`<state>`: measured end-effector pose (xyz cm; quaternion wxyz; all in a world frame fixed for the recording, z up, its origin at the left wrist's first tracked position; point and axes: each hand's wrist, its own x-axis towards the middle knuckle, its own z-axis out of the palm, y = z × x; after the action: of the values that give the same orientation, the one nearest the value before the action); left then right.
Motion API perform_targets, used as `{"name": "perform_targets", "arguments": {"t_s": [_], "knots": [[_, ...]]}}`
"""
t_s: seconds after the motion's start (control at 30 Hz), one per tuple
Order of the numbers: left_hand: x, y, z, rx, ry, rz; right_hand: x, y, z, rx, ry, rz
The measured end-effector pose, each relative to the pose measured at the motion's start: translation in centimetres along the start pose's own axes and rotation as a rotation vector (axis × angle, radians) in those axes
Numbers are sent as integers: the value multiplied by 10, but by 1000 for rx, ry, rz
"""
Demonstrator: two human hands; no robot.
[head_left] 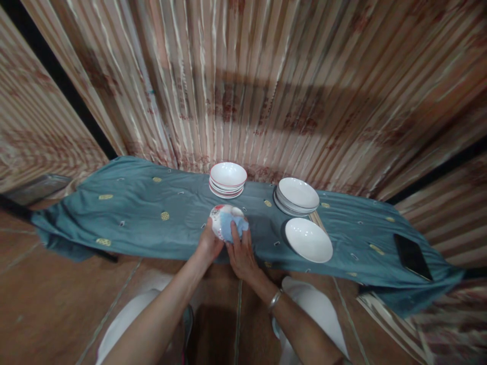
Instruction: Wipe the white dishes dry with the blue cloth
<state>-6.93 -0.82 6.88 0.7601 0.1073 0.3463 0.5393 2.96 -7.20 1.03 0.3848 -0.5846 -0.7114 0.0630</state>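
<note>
My left hand [210, 242] grips the near left edge of a white bowl [215, 217] with a red and dark pattern on its outside. The bowl is tipped so its patterned outer side shows. With my right hand [241, 253] I press a light blue cloth [229, 225] against the bowl, fingers closed over the cloth. Just beyond the hands stands a stack of red-rimmed white bowls [228, 175]. To the right lies a single white dish [309, 240], and behind it a stack of white plates [299, 193] with dark rims.
A teal cloth with yellow pineapple prints covers the low table [140, 223]. At its right end lies a black phone [412, 256]. Pleated patterned curtains [243, 86] hang behind, and dark poles [64, 81] rise at the sides. My knees are close to the front edge.
</note>
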Motion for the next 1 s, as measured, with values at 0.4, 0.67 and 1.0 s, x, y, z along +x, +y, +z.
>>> {"name": "perform_targets", "arguments": {"t_s": [0.4,0.67,1.0], "knots": [[-7,-9,3,105,-140,88,28,1,-33,-101,91,-64],[-10,-9,9,100,-140,74,38,8,-40,76,144,75],[-9,-8,9,103,-108,84,45,14,-39,358,190,195]]}}
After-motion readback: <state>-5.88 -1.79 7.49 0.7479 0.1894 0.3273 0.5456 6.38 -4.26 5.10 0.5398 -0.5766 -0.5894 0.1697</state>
